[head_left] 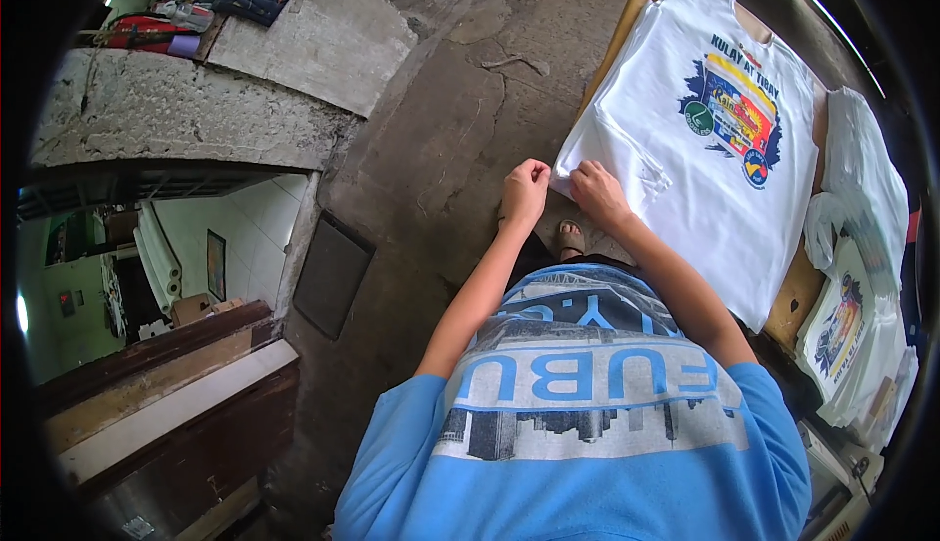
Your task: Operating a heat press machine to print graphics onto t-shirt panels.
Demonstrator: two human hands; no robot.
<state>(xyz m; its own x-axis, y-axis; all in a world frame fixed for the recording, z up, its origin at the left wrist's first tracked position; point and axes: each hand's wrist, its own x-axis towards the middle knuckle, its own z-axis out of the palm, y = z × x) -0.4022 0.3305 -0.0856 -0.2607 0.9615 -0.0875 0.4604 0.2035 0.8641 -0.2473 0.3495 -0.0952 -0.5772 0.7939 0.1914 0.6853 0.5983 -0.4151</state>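
A white T-shirt (676, 149) with a colourful printed design lies spread over a wooden table at the right. Its near left corner is bunched into folds, and my right hand (599, 193) is closed on the fabric there. Just left of that corner, my left hand (526, 191) is held in a pinch at the shirt's edge. Whatever is between the left fingertips is too small to make out.
The wooden table (783, 306) shows along the shirt's edges. Stacked printed shirts, some in clear plastic (862, 188), lie at the far right. A dark mat (333, 274) is on the concrete floor at the left, beside a concrete ledge (196, 115). My sandalled foot (570, 237) stands below my hands.
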